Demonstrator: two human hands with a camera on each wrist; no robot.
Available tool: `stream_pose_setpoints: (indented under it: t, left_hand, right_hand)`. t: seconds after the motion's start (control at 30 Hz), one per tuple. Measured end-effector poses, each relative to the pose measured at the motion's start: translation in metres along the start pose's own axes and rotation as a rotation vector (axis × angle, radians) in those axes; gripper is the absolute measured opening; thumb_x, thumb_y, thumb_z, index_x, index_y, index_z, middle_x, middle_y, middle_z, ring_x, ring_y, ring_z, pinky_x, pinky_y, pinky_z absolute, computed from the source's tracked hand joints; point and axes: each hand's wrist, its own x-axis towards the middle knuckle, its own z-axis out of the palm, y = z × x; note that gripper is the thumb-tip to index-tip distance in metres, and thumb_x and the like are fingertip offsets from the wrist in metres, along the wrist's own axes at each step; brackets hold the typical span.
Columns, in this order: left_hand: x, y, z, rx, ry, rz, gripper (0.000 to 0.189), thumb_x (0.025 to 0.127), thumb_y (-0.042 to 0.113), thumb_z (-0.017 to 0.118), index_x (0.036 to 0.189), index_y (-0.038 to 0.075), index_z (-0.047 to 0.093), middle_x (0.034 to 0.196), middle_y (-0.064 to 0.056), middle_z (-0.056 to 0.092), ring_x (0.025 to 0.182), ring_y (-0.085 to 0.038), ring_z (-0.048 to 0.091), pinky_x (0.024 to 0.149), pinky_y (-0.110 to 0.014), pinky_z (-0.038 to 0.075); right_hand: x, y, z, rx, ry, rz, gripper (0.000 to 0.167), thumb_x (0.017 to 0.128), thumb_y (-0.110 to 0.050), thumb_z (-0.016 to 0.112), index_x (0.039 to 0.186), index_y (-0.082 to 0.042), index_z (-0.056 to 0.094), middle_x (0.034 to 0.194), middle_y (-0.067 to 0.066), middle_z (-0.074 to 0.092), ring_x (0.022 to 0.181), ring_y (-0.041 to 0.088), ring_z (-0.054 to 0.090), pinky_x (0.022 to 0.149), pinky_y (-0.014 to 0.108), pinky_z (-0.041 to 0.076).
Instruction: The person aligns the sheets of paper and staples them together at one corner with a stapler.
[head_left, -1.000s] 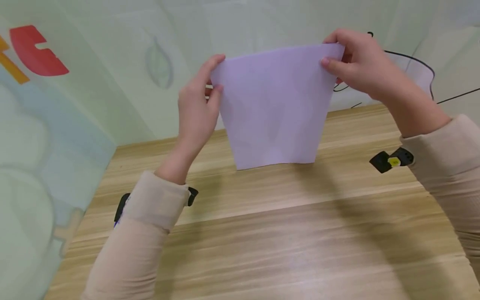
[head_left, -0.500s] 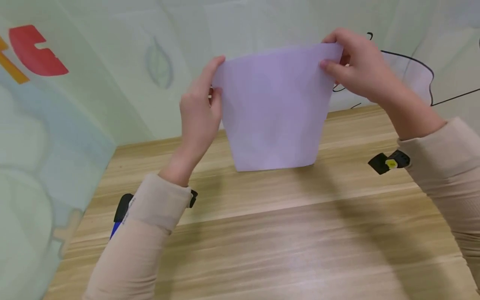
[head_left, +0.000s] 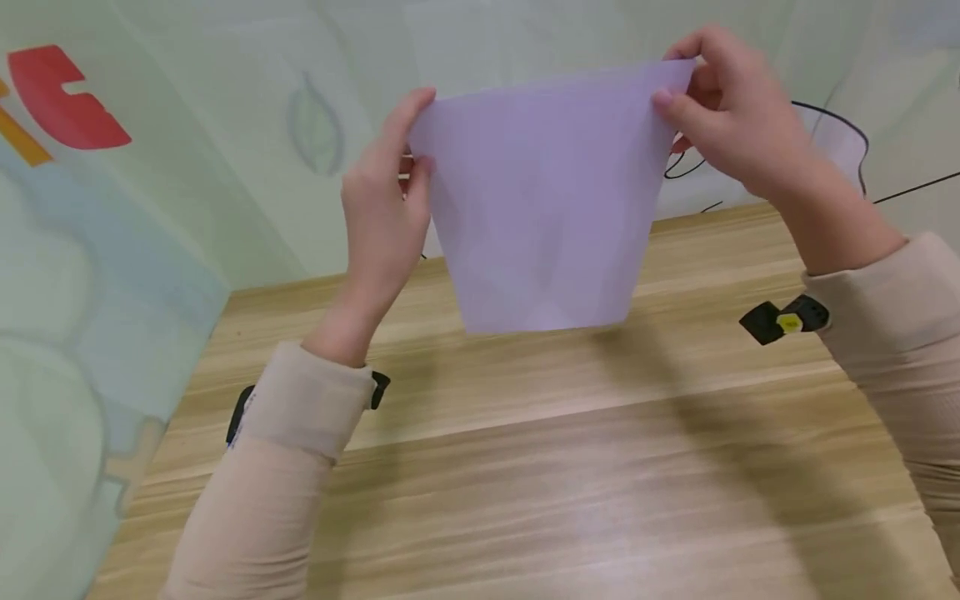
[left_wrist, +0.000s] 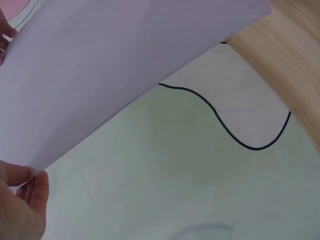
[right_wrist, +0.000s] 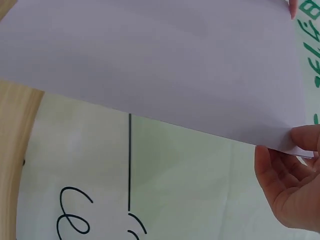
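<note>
A pale purple sheet of paper hangs upright between my two hands, its lower edge over the back part of the table. My left hand pinches its upper left corner between thumb and fingers. At the upper right corner my right hand pinches it the same way. In the left wrist view the paper slants across the top, with my left hand on its edge. The right wrist view shows my right hand gripping a corner of the paper.
Beneath is a wood-grain table. Behind it stands a pale green wall covering with printed drawings. Partly hidden by my left sleeve, a black-ended object lies on the table.
Both hands have risen slightly with the paper over the last half second, the left one also shifting a little left. The sheet's lower edge is slightly higher, and it hangs flatter than before.
</note>
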Motion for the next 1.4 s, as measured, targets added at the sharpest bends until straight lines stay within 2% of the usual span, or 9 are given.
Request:
stream_pose_setpoints:
  t: [0.1, 0.27, 0.37, 0.6, 0.87, 0.97, 1.13, 1.27, 1.4]
  left_hand:
    - [0.003, 0.001, -0.002, -0.051, 0.008, -0.029, 0.047, 0.090, -0.003, 0.055, 0.134, 0.008, 0.046, 0.093, -0.014, 0.063, 0.074, -0.020, 0.062, 0.071, -0.025, 0.050]
    - [-0.004, -0.004, 0.004, -0.200, -0.044, -0.328, 0.036, 0.088, -0.002, 0.060, 0.122, 0.002, 0.054, 0.091, -0.015, 0.064, 0.079, -0.020, 0.062, 0.078, -0.023, 0.050]
    - [-0.008, -0.007, 0.006, -0.235, -0.041, -0.414, 0.022, 0.086, -0.002, 0.062, 0.108, -0.002, 0.061, 0.094, -0.015, 0.064, 0.081, -0.019, 0.062, 0.077, -0.023, 0.050]
    - [-0.001, 0.000, 0.000, -0.341, 0.038, -0.381, 0.017, 0.087, -0.002, 0.060, 0.103, 0.001, 0.063, 0.088, -0.008, 0.061, 0.076, -0.016, 0.060, 0.072, -0.023, 0.050]
    - [-0.013, -0.010, 0.007, -0.396, 0.038, -0.424, 0.016, 0.086, -0.002, 0.061, 0.101, 0.001, 0.065, 0.087, -0.005, 0.061, 0.079, -0.016, 0.059, 0.070, -0.024, 0.050]
    - [-0.013, -0.001, 0.001, -0.423, 0.051, -0.411, 0.015, 0.086, -0.003, 0.061, 0.100, 0.000, 0.065, 0.086, -0.006, 0.061, 0.078, -0.018, 0.058, 0.070, -0.024, 0.050]
    - [-0.004, 0.017, -0.014, -0.528, 0.022, -0.419, 0.018, 0.085, -0.005, 0.059, 0.101, 0.000, 0.064, 0.087, -0.008, 0.060, 0.077, -0.021, 0.056, 0.068, -0.024, 0.050]
    - [0.001, 0.015, -0.021, -0.641, -0.111, -0.584, 0.019, 0.083, -0.006, 0.062, 0.101, 0.003, 0.063, 0.086, -0.006, 0.058, 0.073, -0.020, 0.056, 0.068, -0.025, 0.050]
    - [-0.009, 0.002, -0.012, -0.634, -0.320, -0.823, 0.028, 0.086, -0.006, 0.059, 0.112, 0.001, 0.056, 0.089, -0.007, 0.053, 0.074, -0.015, 0.053, 0.068, -0.024, 0.049]
  right_hand:
    - [0.002, 0.000, -0.004, 0.123, 0.032, 0.040, 0.022, 0.095, -0.015, 0.051, 0.116, -0.015, 0.045, 0.106, 0.009, 0.057, 0.083, 0.019, 0.056, 0.067, 0.014, 0.049]
    - [-0.001, 0.012, 0.003, 0.203, -0.019, 0.142, 0.015, 0.094, -0.017, 0.053, 0.108, -0.013, 0.047, 0.097, 0.007, 0.057, 0.076, 0.019, 0.056, 0.065, 0.015, 0.051]
    - [-0.002, 0.017, 0.007, 0.230, -0.021, 0.152, 0.012, 0.093, -0.016, 0.054, 0.103, -0.012, 0.049, 0.094, 0.007, 0.058, 0.074, 0.019, 0.056, 0.065, 0.016, 0.051]
    - [0.000, 0.011, 0.003, 0.258, 0.101, 0.016, 0.013, 0.092, -0.010, 0.054, 0.106, -0.011, 0.054, 0.096, 0.005, 0.061, 0.075, 0.018, 0.059, 0.067, 0.016, 0.051]
    - [-0.005, 0.021, 0.011, 0.201, 0.033, 0.010, 0.012, 0.094, -0.009, 0.052, 0.105, -0.011, 0.052, 0.095, 0.005, 0.059, 0.076, 0.017, 0.059, 0.067, 0.015, 0.051]
    - [-0.006, 0.020, 0.011, 0.216, 0.066, -0.009, 0.013, 0.093, -0.009, 0.053, 0.106, -0.010, 0.053, 0.093, 0.005, 0.059, 0.074, 0.017, 0.059, 0.066, 0.015, 0.051]
    - [-0.007, 0.010, -0.003, 0.512, 0.061, -0.050, 0.015, 0.090, -0.003, 0.057, 0.105, -0.005, 0.056, 0.090, 0.011, 0.063, 0.065, 0.020, 0.058, 0.060, 0.018, 0.051]
    - [-0.005, 0.017, -0.013, 0.741, -0.024, 0.160, 0.022, 0.082, -0.007, 0.067, 0.100, -0.002, 0.055, 0.080, 0.012, 0.063, 0.056, 0.021, 0.052, 0.050, 0.021, 0.048]
    - [-0.008, 0.041, -0.004, 0.671, -0.157, 0.480, 0.028, 0.081, -0.016, 0.071, 0.098, -0.007, 0.051, 0.076, 0.007, 0.062, 0.056, 0.017, 0.052, 0.048, 0.024, 0.045]
